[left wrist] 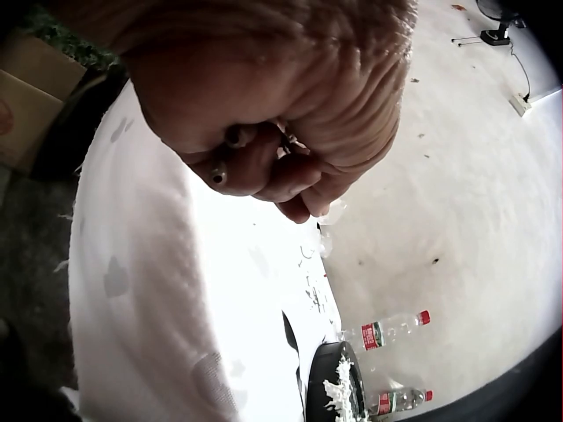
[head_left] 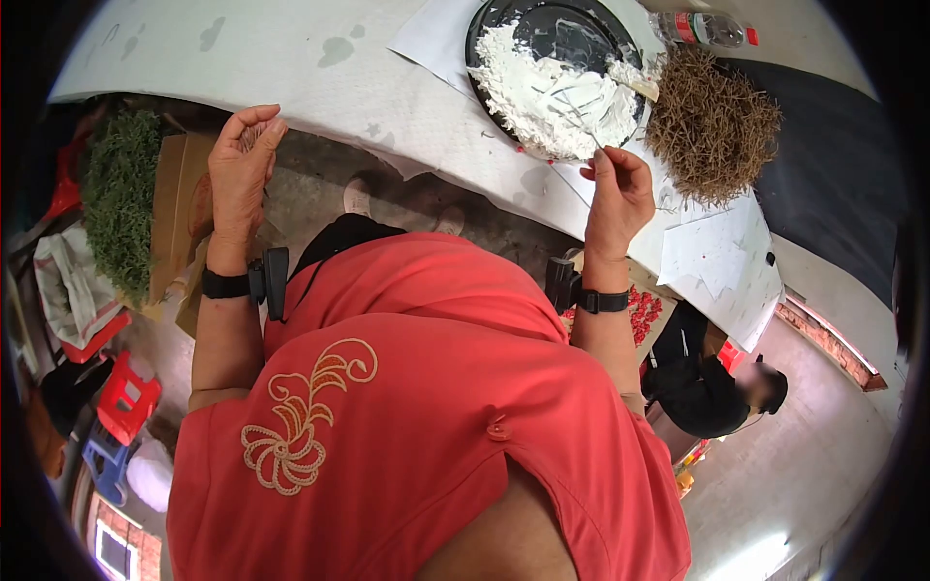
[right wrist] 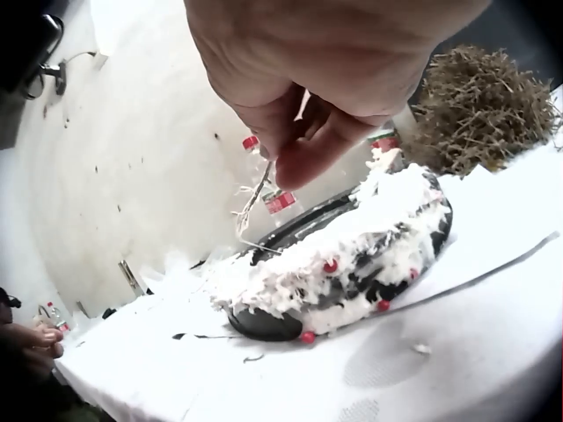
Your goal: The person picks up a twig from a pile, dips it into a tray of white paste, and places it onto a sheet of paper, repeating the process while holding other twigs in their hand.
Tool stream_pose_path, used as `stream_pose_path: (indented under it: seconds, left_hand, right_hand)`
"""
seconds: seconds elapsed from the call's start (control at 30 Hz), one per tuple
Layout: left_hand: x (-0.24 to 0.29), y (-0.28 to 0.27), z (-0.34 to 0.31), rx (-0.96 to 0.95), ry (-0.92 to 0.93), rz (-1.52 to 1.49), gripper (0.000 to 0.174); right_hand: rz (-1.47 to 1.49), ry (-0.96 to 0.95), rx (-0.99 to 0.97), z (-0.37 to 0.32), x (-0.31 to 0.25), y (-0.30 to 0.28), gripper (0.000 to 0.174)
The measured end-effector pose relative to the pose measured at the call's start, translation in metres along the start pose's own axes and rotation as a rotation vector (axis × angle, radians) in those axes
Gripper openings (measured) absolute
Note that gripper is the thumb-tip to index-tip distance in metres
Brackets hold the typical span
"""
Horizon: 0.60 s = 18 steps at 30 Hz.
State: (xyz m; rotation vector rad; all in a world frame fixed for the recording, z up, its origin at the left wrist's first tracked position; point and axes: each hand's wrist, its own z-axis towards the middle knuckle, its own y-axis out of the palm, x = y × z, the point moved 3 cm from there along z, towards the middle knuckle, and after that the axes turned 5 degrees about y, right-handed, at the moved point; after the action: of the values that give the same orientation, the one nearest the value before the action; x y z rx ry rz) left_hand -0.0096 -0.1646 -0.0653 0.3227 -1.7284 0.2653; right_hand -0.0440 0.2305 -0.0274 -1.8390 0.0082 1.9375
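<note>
My right hand [head_left: 620, 198] pinches a thin white-coated twig [right wrist: 252, 200] between thumb and fingertips. The twig slants down over a round black tray [right wrist: 264, 327] heaped with a white flaky mass [head_left: 523, 102]. A few small red berry-like balls [right wrist: 331, 265] stick to the white mass and the tray's side. Just beyond this hand lies a tangled pile of dry brown twigs [head_left: 712, 126]. My left hand [head_left: 242, 169] is raised at the table's near edge, away from the tray, its fingers curled in and thumb close to the forefinger. I cannot tell whether anything lies inside those fingers.
Plastic bottles [left wrist: 396, 331] with red caps lie behind the tray on the white-covered table [head_left: 320, 87]. Below left are green foliage [head_left: 121, 194] and a cardboard box [head_left: 172, 213]. Red pieces [head_left: 644, 315] lie below my right wrist; a person in black [head_left: 697, 392] is farther right.
</note>
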Motion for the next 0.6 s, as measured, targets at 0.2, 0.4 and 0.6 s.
stream_pose_path:
  seconds: [0.2,0.4,0.6]
  left_hand:
    - [0.001,0.000,0.002,-0.003,-0.001,-0.021,0.019]
    - [0.001,0.001,0.001,-0.006,-0.008,-0.017,0.019]
    - [0.000,0.000,0.004,0.001,-0.005,-0.019,0.020]
  right_hand:
    - [-0.016,0.346,-0.133,-0.001,0.039,0.003,0.005]
    - [-0.499,-0.092,-0.134,0.000,0.040,0.001,0.008]
    - [-0.115,0.074,0.015,-0.002,0.020,-0.001,0.011]
